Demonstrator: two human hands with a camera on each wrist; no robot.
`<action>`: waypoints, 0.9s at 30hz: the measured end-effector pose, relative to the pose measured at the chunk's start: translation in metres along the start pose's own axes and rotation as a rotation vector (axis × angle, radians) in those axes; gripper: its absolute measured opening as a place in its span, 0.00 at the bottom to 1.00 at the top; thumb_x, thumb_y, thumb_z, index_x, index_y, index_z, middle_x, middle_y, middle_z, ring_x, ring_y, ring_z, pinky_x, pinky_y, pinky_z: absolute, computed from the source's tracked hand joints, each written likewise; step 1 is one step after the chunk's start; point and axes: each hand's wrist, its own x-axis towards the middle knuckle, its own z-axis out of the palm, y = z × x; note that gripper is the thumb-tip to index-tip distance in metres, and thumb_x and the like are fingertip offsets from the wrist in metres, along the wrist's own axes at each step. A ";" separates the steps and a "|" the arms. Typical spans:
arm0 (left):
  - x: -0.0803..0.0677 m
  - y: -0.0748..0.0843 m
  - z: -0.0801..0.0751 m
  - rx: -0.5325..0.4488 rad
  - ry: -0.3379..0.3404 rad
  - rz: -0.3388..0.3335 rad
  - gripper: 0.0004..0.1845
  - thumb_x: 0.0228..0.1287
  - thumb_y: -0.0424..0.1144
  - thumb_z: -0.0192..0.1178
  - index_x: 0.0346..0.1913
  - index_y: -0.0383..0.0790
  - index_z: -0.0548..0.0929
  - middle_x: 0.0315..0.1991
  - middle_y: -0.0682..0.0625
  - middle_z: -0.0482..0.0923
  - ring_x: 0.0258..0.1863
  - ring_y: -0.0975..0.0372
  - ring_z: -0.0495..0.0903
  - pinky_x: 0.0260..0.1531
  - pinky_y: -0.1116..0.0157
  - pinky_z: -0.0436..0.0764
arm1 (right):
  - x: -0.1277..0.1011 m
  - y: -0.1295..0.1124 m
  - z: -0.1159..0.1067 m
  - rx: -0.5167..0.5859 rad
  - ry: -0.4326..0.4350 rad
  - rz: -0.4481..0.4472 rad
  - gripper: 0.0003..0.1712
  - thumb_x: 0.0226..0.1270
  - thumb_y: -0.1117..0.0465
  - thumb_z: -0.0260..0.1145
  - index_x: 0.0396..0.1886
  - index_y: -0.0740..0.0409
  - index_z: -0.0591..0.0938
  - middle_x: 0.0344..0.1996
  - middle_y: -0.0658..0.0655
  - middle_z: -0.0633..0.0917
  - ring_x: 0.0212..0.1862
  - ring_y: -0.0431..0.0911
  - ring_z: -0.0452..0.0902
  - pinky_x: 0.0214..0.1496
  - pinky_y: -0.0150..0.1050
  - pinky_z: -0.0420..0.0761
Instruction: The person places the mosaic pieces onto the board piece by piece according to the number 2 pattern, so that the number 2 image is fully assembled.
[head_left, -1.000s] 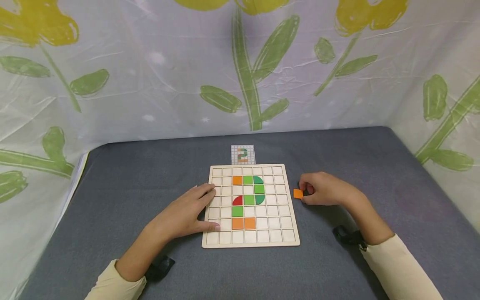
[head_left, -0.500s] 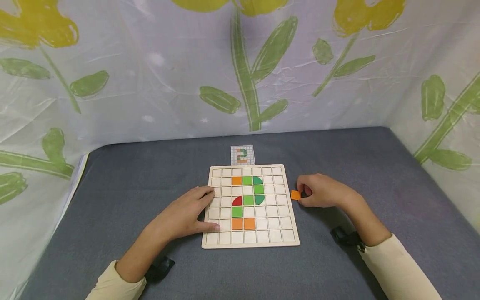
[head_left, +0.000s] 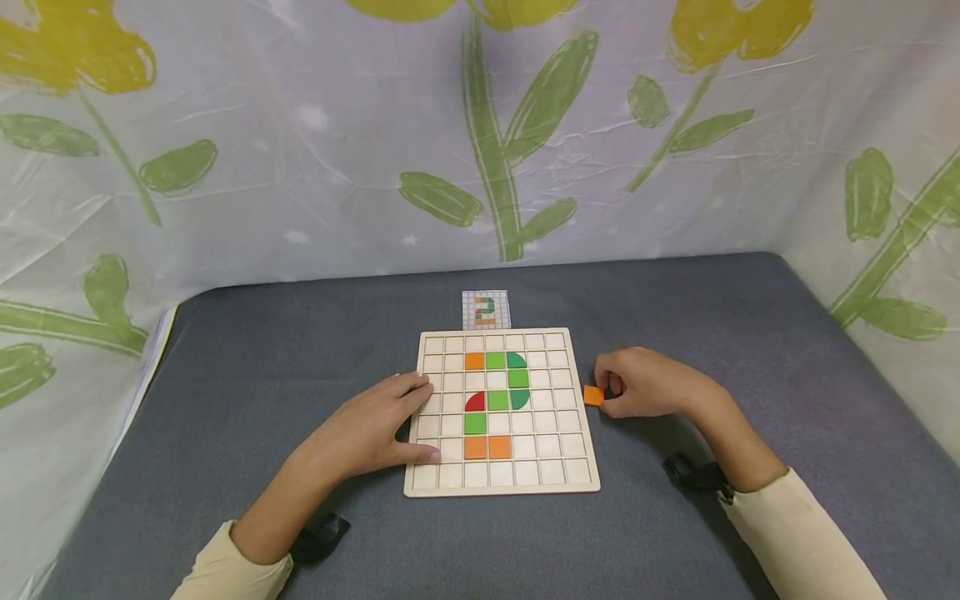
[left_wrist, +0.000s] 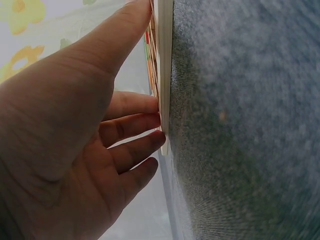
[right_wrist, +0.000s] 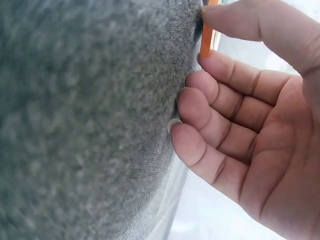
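Note:
My left hand [head_left: 372, 425] rests on the left edge of a square wooden grid board [head_left: 547, 493], its thumb and fingertips touching the rim and outer cells. In the left wrist view its fingers [left_wrist: 132, 152] are slightly bent against the board's edge [left_wrist: 165, 75]. Just right of the board, my right hand [head_left: 648, 383] pinches an orange square tile [head_left: 593, 395] low over the cloth. The right wrist view has this orange tile [right_wrist: 206, 42] edge-on between thumb and index finger, the other fingers curled loosely. On the board lie orange tiles [head_left: 487, 447], green tiles [head_left: 497, 400] and a red quarter-round tile [head_left: 476, 403].
Dark teal quarter-round tiles [head_left: 516, 360] also sit on the board. A small card [head_left: 486, 310] with a printed grid and coloured figure lies behind the board's far edge. Grey cloth [head_left: 300, 325] covers the table. A white flowered curtain [head_left: 337, 167] encloses the back and sides.
My right hand, with the orange tile pinched in it, has shifted slightly left and nearer, and the tile sits closer to the board's right edge. The left hand stays in place.

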 end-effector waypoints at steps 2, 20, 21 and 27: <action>0.000 0.000 0.000 0.003 -0.001 -0.003 0.49 0.45 0.71 0.55 0.63 0.37 0.67 0.61 0.46 0.63 0.60 0.57 0.62 0.55 0.57 0.65 | -0.001 0.000 -0.001 0.010 -0.006 0.002 0.07 0.50 0.61 0.67 0.27 0.53 0.76 0.19 0.45 0.73 0.21 0.37 0.65 0.23 0.32 0.68; 0.000 0.002 -0.002 0.000 -0.014 -0.014 0.49 0.45 0.71 0.55 0.64 0.37 0.66 0.63 0.45 0.62 0.61 0.55 0.60 0.55 0.56 0.65 | 0.007 -0.038 0.016 -0.015 0.005 -0.137 0.08 0.45 0.59 0.68 0.23 0.49 0.76 0.20 0.50 0.75 0.23 0.35 0.65 0.23 0.30 0.66; 0.000 0.002 -0.002 -0.002 -0.015 -0.011 0.49 0.46 0.71 0.55 0.64 0.36 0.66 0.63 0.45 0.62 0.62 0.55 0.60 0.55 0.56 0.65 | 0.007 -0.041 0.017 -0.018 0.000 -0.138 0.07 0.44 0.59 0.68 0.23 0.49 0.76 0.20 0.50 0.75 0.22 0.35 0.65 0.23 0.30 0.65; -0.002 0.001 -0.001 0.007 -0.006 0.015 0.48 0.48 0.68 0.56 0.64 0.35 0.66 0.64 0.44 0.61 0.62 0.54 0.60 0.54 0.56 0.66 | 0.010 -0.052 0.027 -0.061 0.014 -0.165 0.06 0.46 0.60 0.66 0.21 0.50 0.75 0.17 0.47 0.71 0.21 0.34 0.62 0.22 0.29 0.61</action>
